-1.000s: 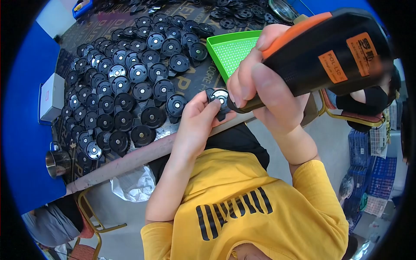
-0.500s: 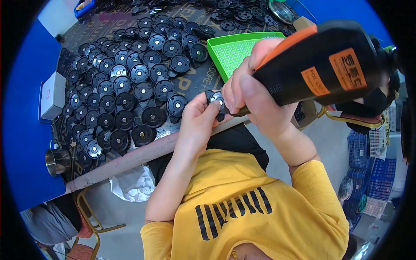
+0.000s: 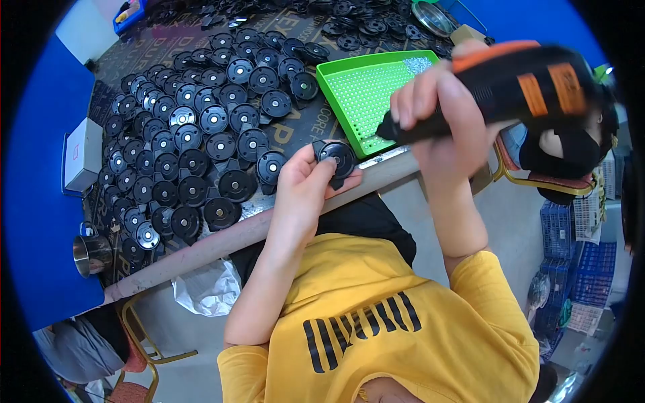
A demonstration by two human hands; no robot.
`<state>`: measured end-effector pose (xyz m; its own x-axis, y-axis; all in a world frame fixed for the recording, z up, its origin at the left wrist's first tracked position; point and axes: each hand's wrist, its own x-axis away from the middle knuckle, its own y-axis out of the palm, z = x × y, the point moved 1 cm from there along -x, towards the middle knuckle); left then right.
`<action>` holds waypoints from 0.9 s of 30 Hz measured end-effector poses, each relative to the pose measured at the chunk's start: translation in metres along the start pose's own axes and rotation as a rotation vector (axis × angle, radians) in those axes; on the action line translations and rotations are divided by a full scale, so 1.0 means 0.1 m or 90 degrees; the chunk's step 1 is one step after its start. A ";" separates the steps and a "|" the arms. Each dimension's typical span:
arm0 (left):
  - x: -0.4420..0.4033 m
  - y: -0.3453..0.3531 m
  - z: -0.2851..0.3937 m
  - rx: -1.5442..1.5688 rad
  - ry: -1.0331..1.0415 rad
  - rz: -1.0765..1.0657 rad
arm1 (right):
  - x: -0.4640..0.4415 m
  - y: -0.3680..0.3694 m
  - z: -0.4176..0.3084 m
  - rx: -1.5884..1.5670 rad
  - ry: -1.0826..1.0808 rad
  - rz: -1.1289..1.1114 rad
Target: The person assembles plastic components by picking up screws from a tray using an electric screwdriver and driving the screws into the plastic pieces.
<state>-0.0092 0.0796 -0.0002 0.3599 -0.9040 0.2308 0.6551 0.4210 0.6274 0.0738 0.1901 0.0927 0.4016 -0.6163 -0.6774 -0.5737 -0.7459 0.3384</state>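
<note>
Between the thumb and fingers of my left hand is a round black disc part, held at the table's front edge. My right hand is wrapped round a black and orange electric screwdriver. Its tip points left, over the near right part of a green perforated tray, apart from the disc. Small silvery pieces lie at the tray's far right corner. Many similar black discs with bright centres cover the table to the left of my hands.
More black parts lie at the back of the table beside a round metal dish. On the left are a white box and a metal cup. Another person is at the right, near stacked baskets.
My right hand has lifted the screwdriver away from the disc, up and to the right over the tray. The disc's face now shows more fully in my left hand.
</note>
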 end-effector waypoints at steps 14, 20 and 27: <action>0.02 0.03 0.03 -0.007 -0.005 0.015 | -0.09 -0.21 0.41 0.129 0.052 0.016; 0.03 0.02 0.02 -0.010 -0.003 0.013 | -0.10 -0.19 0.39 0.195 0.054 -0.020; 0.03 0.03 0.03 -0.017 -0.001 0.013 | -0.11 -0.21 0.43 0.141 0.057 -0.001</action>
<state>-0.0081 0.0779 0.0048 0.3718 -0.8954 0.2448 0.6653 0.4410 0.6024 0.0506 0.2239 0.0646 0.4590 -0.6425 -0.6136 -0.7119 -0.6792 0.1785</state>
